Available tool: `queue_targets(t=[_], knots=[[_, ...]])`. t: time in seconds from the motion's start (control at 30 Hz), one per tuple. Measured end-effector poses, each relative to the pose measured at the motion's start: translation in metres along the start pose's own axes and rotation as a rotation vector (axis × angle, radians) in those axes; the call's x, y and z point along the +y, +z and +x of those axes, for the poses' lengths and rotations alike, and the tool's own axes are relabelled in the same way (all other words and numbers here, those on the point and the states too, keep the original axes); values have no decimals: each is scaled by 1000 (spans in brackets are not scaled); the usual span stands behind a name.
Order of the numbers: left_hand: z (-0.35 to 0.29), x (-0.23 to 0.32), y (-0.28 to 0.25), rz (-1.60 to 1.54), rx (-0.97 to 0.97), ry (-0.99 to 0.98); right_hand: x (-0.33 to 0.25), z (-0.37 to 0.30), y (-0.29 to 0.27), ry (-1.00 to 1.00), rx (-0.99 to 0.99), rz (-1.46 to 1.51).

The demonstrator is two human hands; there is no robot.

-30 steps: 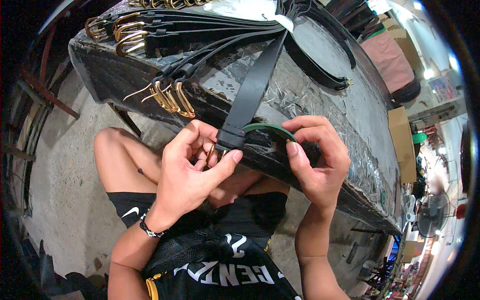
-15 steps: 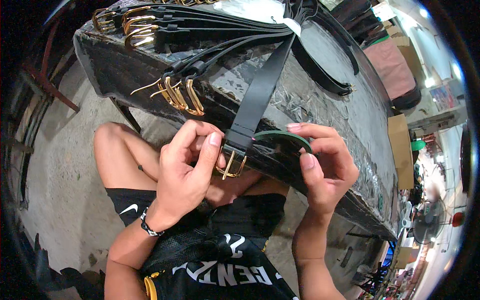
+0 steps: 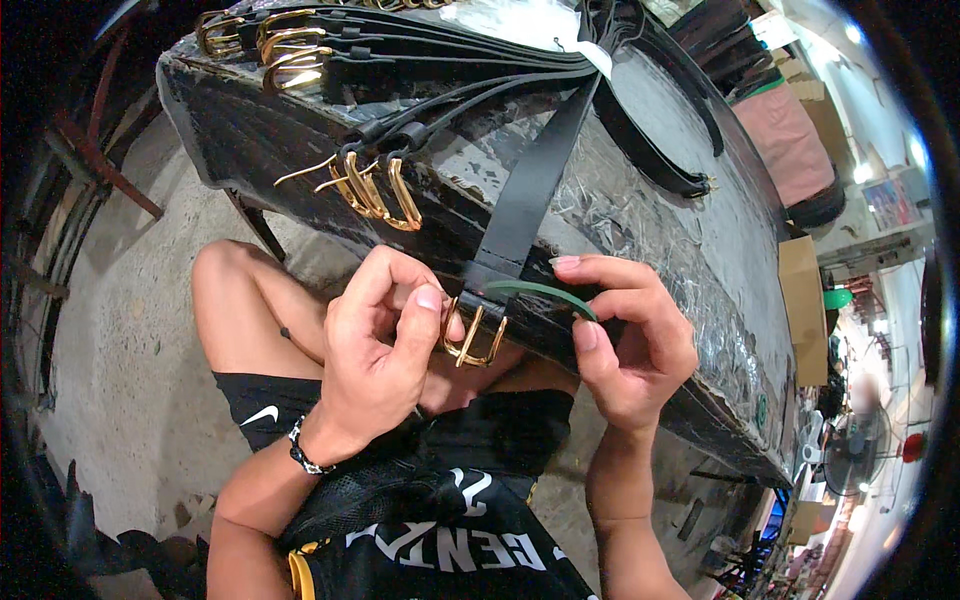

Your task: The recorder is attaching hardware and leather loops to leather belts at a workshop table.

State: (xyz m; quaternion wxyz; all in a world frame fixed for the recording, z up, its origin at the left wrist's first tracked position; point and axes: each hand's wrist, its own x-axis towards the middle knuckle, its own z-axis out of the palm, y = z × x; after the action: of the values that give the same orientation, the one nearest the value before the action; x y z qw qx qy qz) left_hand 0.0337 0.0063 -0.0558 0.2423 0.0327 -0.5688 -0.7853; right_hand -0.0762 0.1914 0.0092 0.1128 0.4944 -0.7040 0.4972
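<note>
A black belt (image 3: 530,190) hangs off the table edge toward me, its gold buckle (image 3: 472,345) at the near end. My left hand (image 3: 385,345) is closed, its thumb and fingers pinching the left side of that buckle end. My right hand (image 3: 635,345) pinches a thin, curved green strip (image 3: 548,291) between thumb and fingers. The strip's far end lies across the belt just above the buckle, near the loop; motion blur there hides whether it passes under anything. Behind, several more black belts (image 3: 450,62) fan out with gold buckles (image 3: 375,190), gathered by a white band (image 3: 598,58).
The dark table (image 3: 690,290) has a crinkled plastic covering. On it a curved black belt (image 3: 650,160) lies right of the bundle. Beyond are a pink cloth (image 3: 790,130), a cardboard piece (image 3: 803,310) and a fan (image 3: 858,450). My bent knee (image 3: 230,290) is below the table edge.
My right hand has moved left with the green strip, whose end now reaches across the belt. The buckle has turned to show more of its frame. The left hand keeps its pinch.
</note>
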Motion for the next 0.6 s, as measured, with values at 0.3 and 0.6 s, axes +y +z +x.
queue_targets(t=[0.3,0.6], knots=[[0,1,2,-9,-12,20,-1,1,-2,-34,-54,-131],[-1,1,2,-26,-26,13,-1,1,-2,-78,-94,-188]])
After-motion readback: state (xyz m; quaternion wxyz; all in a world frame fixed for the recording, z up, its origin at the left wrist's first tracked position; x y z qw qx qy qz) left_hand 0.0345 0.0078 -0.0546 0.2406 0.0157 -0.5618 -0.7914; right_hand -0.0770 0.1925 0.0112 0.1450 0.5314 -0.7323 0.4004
